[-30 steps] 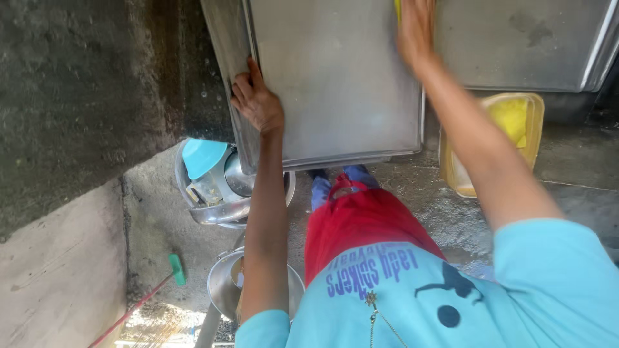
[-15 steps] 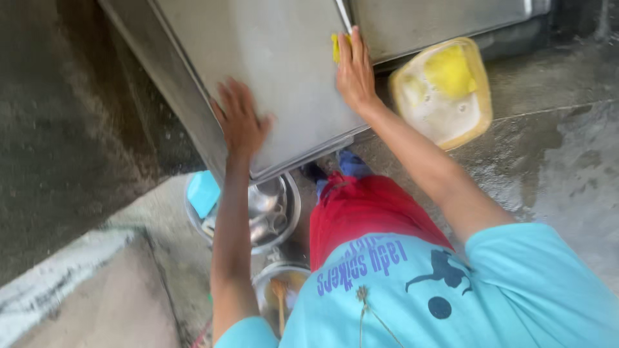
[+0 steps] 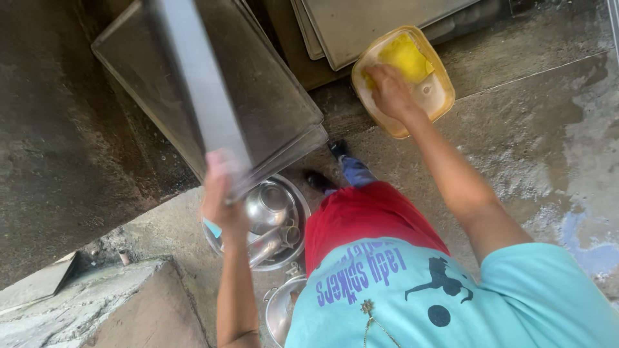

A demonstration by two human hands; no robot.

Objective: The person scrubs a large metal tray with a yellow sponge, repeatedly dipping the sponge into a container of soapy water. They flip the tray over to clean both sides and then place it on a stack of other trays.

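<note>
Upper left of frame, the left hand grips the lower edge of a large flat steel baking tray, tilted on edge. Upper centre, the right hand closes on a yellow sponge inside a yellow plastic tub; scrubbing looks unfinished.

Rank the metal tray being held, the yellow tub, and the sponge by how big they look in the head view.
1. metal tray, though nearness to the camera enlarges it
2. yellow tub
3. sponge, smallest
</note>
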